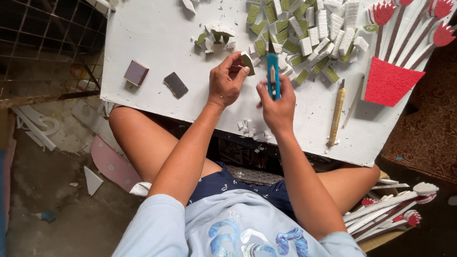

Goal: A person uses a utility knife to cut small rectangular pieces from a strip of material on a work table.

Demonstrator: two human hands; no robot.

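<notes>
My left hand (227, 80) pinches a small green-faced foam piece (247, 63) over the white board (157, 43) on my lap. My right hand (277, 102) grips a blue utility knife (273, 75), blade end pointing away from me, just right of the piece. A heap of cut green and white foam pieces (304, 33) lies beyond both hands. White foam scraps (247, 128) sit at the board's near edge between my wrists.
A red foam pot shape (388, 82) with white stems and red flower heads (381, 13) lies at the board's right. A wooden-handled tool (336, 112) lies beside it. Two dark sanding blocks (136, 72) (176, 84) rest at left. More foam flowers (390, 209) are stacked by my right knee.
</notes>
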